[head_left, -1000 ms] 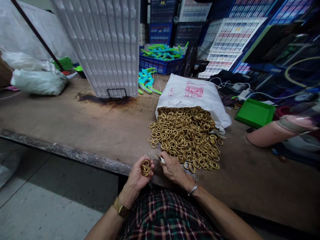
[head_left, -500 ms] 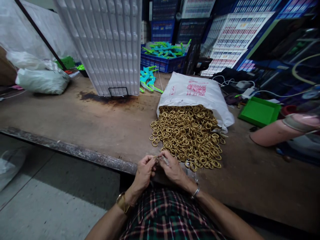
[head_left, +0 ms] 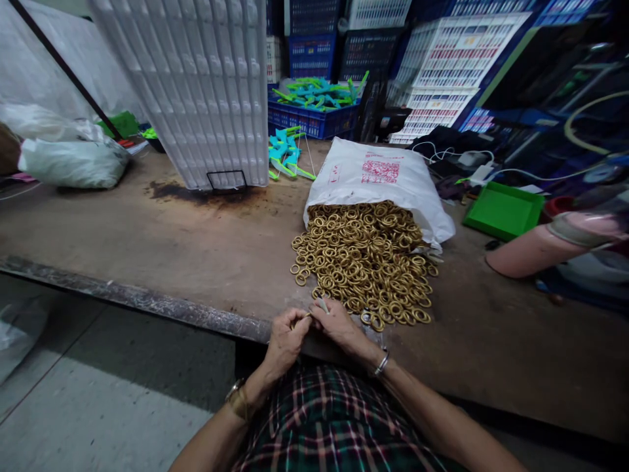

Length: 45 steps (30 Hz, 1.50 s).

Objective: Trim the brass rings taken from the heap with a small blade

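Both of my hands meet at the table's front edge. My left hand (head_left: 287, 337) is closed, pinching a brass-coloured ring (head_left: 308, 314) between thumb and fingers. Right beside it, my right hand (head_left: 341, 328) is closed round a small pale tool or blade (head_left: 323, 305), its fingertips at the same ring. Just beyond them spreads a heap of brass-coloured rings (head_left: 368, 255), spilling from the mouth of a white sack (head_left: 354, 164) with red print.
A tall ribbed plastic stack (head_left: 196, 98) stands at the back left, a plastic bag (head_left: 73, 164) further left. A blue crate (head_left: 314, 121) holds green and blue pieces. On the right lie a green tray (head_left: 506, 211) and a pink bottle (head_left: 535, 249).
The view has shifted slightly, so the table's contents sit a little further left. My fingers have changed position around the ring, and the pale tool now points up more.
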Tool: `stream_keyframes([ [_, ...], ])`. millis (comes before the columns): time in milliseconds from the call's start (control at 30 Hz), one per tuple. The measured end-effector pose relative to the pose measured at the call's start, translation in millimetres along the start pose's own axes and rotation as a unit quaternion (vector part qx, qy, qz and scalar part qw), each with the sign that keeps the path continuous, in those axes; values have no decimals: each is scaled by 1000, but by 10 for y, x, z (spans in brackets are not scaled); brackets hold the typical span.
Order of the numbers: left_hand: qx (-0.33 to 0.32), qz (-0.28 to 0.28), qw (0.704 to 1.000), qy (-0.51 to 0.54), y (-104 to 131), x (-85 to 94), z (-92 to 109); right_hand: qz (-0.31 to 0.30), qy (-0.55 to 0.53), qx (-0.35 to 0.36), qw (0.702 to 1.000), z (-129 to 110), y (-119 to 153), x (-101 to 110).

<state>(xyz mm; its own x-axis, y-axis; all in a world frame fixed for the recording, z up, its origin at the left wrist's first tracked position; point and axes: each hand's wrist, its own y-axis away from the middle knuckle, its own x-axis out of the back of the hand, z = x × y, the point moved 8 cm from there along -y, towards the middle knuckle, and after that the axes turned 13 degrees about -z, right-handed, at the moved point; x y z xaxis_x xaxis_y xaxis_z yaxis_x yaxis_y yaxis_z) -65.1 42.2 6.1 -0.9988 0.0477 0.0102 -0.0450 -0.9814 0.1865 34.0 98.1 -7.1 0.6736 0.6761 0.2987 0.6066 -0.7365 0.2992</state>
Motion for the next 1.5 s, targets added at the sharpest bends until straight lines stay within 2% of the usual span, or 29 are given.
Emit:
stream_keyframes([
  [100,66,-25,994,82,6,-44,-125,28,44,14,999,-34,-4,48],
  [167,86,-47,989,115,7,-83,-167,43,82,30,995,-74,1,65],
  [367,96,-67,980,161,8,-122,-205,44,165,62,983,-158,9,64],
  [500,91,-80,970,212,14,-155,-189,42,222,41,973,-153,26,110],
  [600,82,-74,966,234,4,-155,-168,14,300,20,954,-139,61,82],
  [767,72,-46,968,237,-19,-121,-166,-42,374,1,927,-123,117,-47],
  [1033,83,-16,980,181,-8,-53,-244,-59,430,-17,901,-68,73,-105],
  [1233,62,-12,988,143,-5,-6,-261,-79,451,-41,888,-49,64,-146],
  [1333,59,-27,981,182,45,-24,-246,-79,454,-53,886,-60,53,-132],
  [1500,65,-109,951,282,154,-198,-73,-54,463,-70,882,-79,21,-17],
])
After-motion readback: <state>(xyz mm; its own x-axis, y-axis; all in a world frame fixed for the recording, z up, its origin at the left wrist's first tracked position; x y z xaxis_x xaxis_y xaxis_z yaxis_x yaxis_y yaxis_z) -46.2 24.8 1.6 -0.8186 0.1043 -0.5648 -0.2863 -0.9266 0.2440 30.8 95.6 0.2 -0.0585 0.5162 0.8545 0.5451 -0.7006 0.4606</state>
